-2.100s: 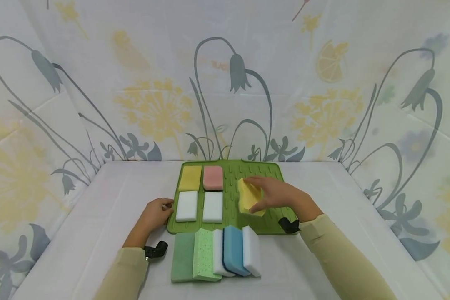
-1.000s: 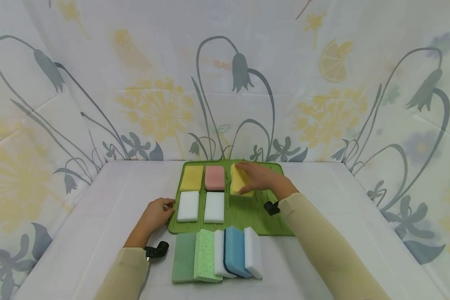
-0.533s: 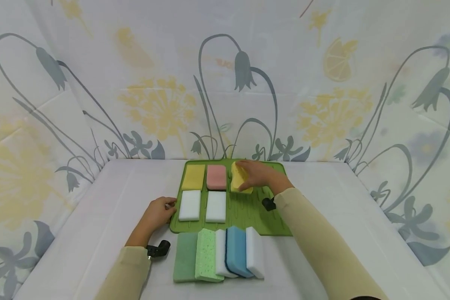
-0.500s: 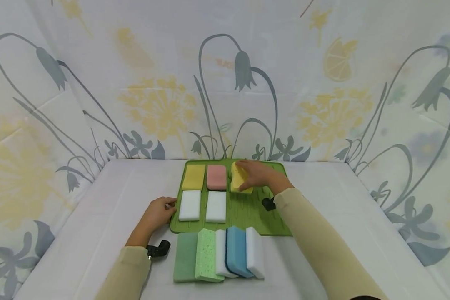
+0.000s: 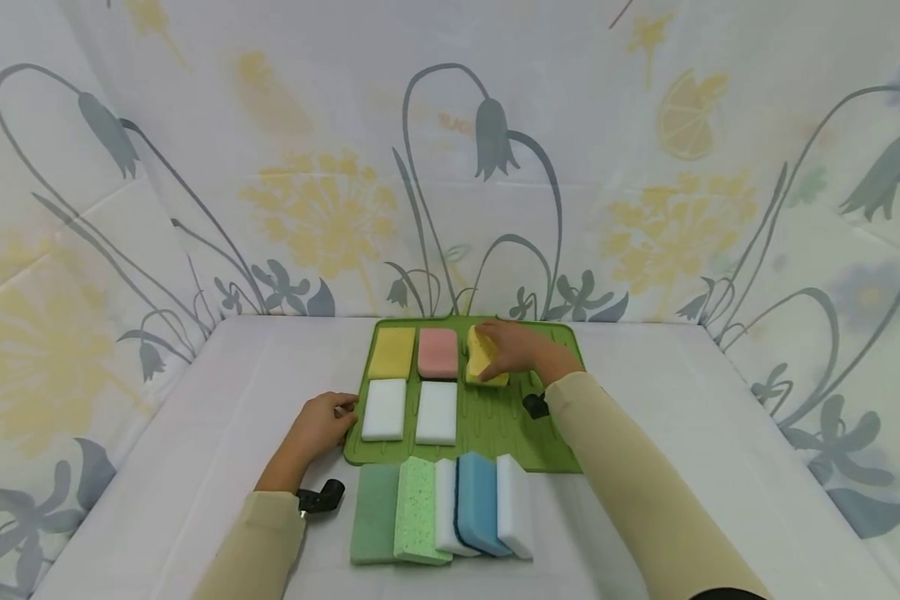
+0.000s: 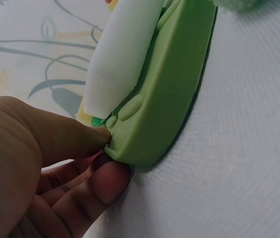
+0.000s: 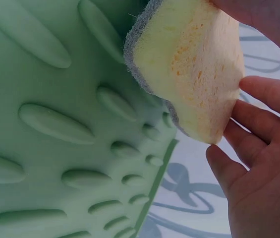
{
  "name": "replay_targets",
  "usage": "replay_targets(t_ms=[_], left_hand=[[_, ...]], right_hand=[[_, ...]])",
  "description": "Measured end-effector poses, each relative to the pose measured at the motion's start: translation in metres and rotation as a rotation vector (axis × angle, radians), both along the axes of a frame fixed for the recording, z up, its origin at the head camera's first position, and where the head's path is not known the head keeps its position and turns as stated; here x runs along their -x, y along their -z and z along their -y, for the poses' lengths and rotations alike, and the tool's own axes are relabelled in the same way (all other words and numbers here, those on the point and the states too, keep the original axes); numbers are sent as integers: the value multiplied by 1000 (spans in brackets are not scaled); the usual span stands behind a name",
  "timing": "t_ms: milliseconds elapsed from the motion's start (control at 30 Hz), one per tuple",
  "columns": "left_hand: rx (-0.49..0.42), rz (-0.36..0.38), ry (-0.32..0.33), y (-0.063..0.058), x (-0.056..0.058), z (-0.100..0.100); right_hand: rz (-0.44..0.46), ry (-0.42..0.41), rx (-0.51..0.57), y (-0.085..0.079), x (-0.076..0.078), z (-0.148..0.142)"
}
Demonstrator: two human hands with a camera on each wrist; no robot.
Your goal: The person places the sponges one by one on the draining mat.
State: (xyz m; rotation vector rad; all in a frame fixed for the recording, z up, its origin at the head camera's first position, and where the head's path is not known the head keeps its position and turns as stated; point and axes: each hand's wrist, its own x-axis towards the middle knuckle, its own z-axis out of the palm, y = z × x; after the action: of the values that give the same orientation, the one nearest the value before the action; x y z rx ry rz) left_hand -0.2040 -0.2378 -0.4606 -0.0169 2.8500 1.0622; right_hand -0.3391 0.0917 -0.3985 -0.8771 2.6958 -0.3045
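My right hand (image 5: 517, 346) holds a yellow sponge (image 5: 480, 354) between thumb and fingers at the back of the green ridged mat (image 5: 510, 433). In the right wrist view the sponge (image 7: 199, 69) shows a wavy side and a grey scouring layer facing the mat (image 7: 55, 163); the fingertips of my hand (image 7: 263, 134) touch its edge. To its left lie a pink sponge (image 5: 438, 352) and a flat yellow sponge (image 5: 392, 352), with two white sponges (image 5: 384, 410) in front of them. My left hand (image 6: 65, 163) pinches the mat's left rim (image 6: 154, 129) between thumb and finger.
In front of the mat a row of sponges leans together: a dull green one (image 5: 376, 512), a speckled light green one (image 5: 420, 510), a blue one (image 5: 480, 504) and white ones (image 5: 514, 507). A patterned curtain (image 5: 330, 100) stands behind the white table (image 5: 660, 400).
My right hand has carried the yellow sponge back and slightly left, level with the pink sponge; over the last half second it has hardly moved. My left hand stays at the mat's rim.
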Motion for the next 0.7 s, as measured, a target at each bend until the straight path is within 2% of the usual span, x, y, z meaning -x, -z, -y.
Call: replay_targets(t_ms=[433, 700], left_hand=[[1, -7, -5, 5, 2, 2], [6, -3, -16, 7, 4, 2]], right_hand=[[50, 43, 8, 8, 7, 1], [49, 37, 26, 14, 9, 2]])
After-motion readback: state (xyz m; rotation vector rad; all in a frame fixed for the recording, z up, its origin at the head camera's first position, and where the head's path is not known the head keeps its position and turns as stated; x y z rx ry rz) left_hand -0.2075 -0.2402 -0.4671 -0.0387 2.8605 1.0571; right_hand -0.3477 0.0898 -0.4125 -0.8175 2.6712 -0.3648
